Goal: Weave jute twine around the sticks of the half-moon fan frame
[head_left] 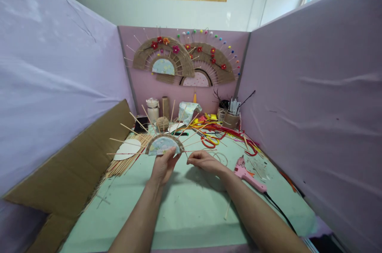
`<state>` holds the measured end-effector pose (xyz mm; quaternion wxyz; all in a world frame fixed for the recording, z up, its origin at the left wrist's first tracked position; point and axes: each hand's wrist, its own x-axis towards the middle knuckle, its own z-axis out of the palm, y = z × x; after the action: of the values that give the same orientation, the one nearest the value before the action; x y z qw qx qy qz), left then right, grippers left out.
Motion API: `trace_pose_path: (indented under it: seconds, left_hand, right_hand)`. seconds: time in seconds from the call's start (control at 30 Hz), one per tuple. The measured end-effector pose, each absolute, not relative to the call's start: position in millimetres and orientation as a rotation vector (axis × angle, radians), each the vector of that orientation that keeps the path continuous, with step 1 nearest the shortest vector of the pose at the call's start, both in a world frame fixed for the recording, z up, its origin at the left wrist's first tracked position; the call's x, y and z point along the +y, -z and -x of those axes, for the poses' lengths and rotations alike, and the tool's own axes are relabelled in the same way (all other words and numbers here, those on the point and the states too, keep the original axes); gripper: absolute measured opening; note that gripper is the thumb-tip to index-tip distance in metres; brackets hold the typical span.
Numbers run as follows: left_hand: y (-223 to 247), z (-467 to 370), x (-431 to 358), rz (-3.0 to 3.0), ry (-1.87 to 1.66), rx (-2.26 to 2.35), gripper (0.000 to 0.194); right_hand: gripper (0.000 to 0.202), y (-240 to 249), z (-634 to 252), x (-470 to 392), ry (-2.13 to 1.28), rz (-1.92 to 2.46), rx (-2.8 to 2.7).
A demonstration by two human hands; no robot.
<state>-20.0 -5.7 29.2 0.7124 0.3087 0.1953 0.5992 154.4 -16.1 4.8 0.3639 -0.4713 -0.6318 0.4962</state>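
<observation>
My left hand (164, 166) grips a small half-round fan (161, 146) by its lower right edge, thumb on the front. Floral cloth covers its middle, twine is wound along the curved rim, and thin wooden sticks (125, 127) spread outward from it. Close to the fan's right corner, my right hand (205, 161) pinches a strand of twine (186, 155) that runs from the rim. A loop of twine (221, 159) lies on the table behind the right hand. The fan is held above the table.
A pink glue gun (249, 177) with a black cord lies at right. Scissors (209, 141), a twine ball (162, 124) and coloured pipe cleaners (223, 128) lie further back. Wooden sticks (119, 167) and cardboard (71, 161) are at left. Finished fans (221, 61) hang on the back panel.
</observation>
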Motion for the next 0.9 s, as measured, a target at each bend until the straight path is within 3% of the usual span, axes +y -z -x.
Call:
trace_pose_path:
  seconds: [0.43, 0.9]
  left_hand:
    - [-35.8, 21.2, -5.4, -0.634, -1.365, 0.404, 0.021]
    - [-27.5, 20.7, 2.7, -0.694, -1.496, 0.572, 0.027]
  right_hand:
    - [0.026, -3.4, -162.3, -11.5, -1.318, 1.164, -1.609]
    - [0.034, -23.2, -196.5, -0.2, -1.12, 0.838, -0.902]
